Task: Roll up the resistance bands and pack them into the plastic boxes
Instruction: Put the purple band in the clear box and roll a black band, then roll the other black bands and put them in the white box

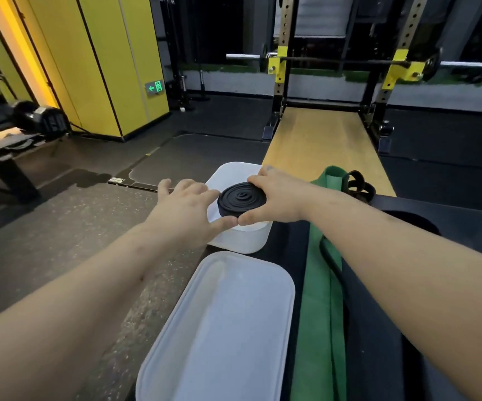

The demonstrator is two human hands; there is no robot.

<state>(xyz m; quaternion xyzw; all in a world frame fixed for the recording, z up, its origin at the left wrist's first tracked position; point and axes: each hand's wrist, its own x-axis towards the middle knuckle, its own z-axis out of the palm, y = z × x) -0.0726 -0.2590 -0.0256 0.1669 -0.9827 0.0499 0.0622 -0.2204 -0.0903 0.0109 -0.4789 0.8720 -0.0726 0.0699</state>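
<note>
A black resistance band [242, 199], rolled into a tight flat coil, hovers over an open white plastic box [242, 238]. My left hand [184, 211] grips the coil from the left, thumb under its near edge. My right hand [274, 195] grips it from the right, fingers over the far edge and thumb meeting the left thumb. A white lid [222, 328] lies in front of the box. A long green band [322, 285] lies flat along the black surface to the right, under my right forearm.
More dark looped bands [360, 186] lie beyond the green one. A round hole [407, 221] opens in the black surface [378, 357] at right. A wooden platform [321, 140] and squat rack with barbell [335, 60] stand ahead. Dumbbells [40, 118] sit at left.
</note>
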